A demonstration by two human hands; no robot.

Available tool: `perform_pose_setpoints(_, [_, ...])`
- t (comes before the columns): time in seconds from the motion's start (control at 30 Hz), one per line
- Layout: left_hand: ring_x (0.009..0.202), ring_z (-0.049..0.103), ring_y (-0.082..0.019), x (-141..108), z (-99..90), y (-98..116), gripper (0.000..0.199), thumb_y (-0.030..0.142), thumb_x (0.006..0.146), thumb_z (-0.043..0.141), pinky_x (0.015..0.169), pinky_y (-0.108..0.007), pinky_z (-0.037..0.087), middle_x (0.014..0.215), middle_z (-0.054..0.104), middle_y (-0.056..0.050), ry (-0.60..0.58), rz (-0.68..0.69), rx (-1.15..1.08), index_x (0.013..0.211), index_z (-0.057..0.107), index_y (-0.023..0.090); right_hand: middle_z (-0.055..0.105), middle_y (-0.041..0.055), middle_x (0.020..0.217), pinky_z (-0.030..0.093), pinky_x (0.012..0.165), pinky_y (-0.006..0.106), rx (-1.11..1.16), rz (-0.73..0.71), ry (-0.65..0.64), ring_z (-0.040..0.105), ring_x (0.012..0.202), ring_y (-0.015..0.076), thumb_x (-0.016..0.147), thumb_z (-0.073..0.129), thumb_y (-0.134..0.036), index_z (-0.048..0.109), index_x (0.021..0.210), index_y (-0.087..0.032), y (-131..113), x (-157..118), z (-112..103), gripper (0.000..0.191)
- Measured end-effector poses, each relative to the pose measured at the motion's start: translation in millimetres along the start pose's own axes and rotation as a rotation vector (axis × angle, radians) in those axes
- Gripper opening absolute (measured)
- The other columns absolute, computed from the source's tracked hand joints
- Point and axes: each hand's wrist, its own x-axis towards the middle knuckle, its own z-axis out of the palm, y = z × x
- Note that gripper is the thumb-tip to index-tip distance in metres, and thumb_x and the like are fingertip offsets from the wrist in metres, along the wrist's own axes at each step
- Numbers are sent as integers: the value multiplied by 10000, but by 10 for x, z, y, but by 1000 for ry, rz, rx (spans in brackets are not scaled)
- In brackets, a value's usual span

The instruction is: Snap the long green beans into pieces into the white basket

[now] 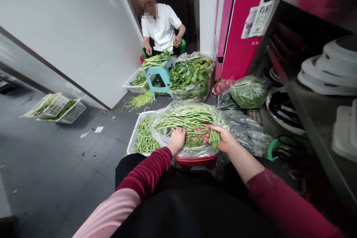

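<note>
My right hand (224,139) is closed around a bundle of green beans (214,138), their ends hanging below the fingers. My left hand (177,138) rests with curled fingers at the near left side of a heap of long green beans (184,116). What those fingers hold, if anything, is hidden. The heap lies in a clear plastic bag (158,130) over a red container (196,162). Small green trimmings (195,142) lie between my hands. To the left, a white basket (131,145) holds beans in shorter lengths (146,137).
Across from me a person in white (161,26) handles green stalks over a blue stool (156,70). A bag of leafy greens (192,72) stands beside it. White baskets (69,113) sit on the floor at left. A metal shelf (315,130) with dishes edges the right side.
</note>
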Motion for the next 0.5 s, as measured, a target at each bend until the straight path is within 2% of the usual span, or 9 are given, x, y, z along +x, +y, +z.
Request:
perform_pose_setpoints(0.1, [1040, 451, -248, 50, 18, 31, 268, 168, 836, 368, 868, -403, 361, 1075, 512, -151, 2, 5, 5, 1042, 535, 129, 464, -59, 484, 452, 470, 244, -39, 26, -60, 427, 387, 71, 733, 592, -209, 482, 657, -178, 77, 25, 36, 137])
perform_pose_setpoints(0.23, [1022, 476, -247, 95, -5, 17, 263, 153, 808, 408, 860, -406, 367, 1062, 528, -145, -27, 19, 0, 1031, 545, 129, 334, -106, 414, 345, 377, 191, -111, 18, -75, 268, 326, 33, 685, 663, -221, 445, 635, -179, 151, 64, 55, 228])
perform_pose_setpoints(0.37, [987, 505, -252, 117, -91, 36, 191, 188, 777, 471, 843, -395, 380, 994, 558, -151, -55, 46, -30, 903, 595, 116, 340, -102, 412, 311, 358, 175, -96, 2, -62, 269, 328, 30, 702, 641, -215, 473, 659, -166, 157, 95, 41, 180])
perform_pose_setpoints(0.5, [887, 543, -222, 112, -395, -32, 178, 258, 783, 479, 782, -332, 402, 895, 583, -124, -25, 77, -79, 844, 592, 134, 431, -73, 448, 327, 359, 179, -152, 15, 20, 326, 328, 36, 728, 594, -195, 517, 697, -145, 147, 76, 45, 98])
